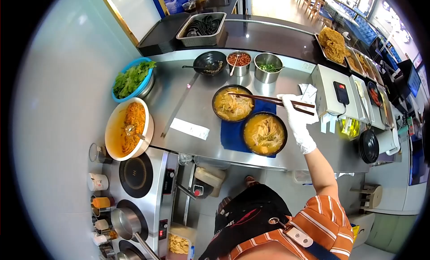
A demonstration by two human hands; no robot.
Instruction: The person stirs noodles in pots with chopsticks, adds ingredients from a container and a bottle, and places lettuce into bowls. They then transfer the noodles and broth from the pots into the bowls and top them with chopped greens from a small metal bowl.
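My right hand [294, 121], in a white glove, is closed on a pair of long dark chopsticks [264, 98]. Their tips reach over the upper black bowl [233, 103] of noodles in yellow broth. Just below it and to the right stands a second black bowl [264, 133] of similar noodles. Both are on a blue cloth [230, 141] on the steel counter. White paper slips [308, 93] lie beside my right hand. My left hand is out of view.
Behind the bowls stand a black bowl [210, 63], a tin of red topping [238, 63] and a tin of chopped greens [268, 67]. Leafy greens [133, 78] and a white basin [148, 125] are at the left, above induction hobs [135, 174]. A white machine [333, 92] stands right.
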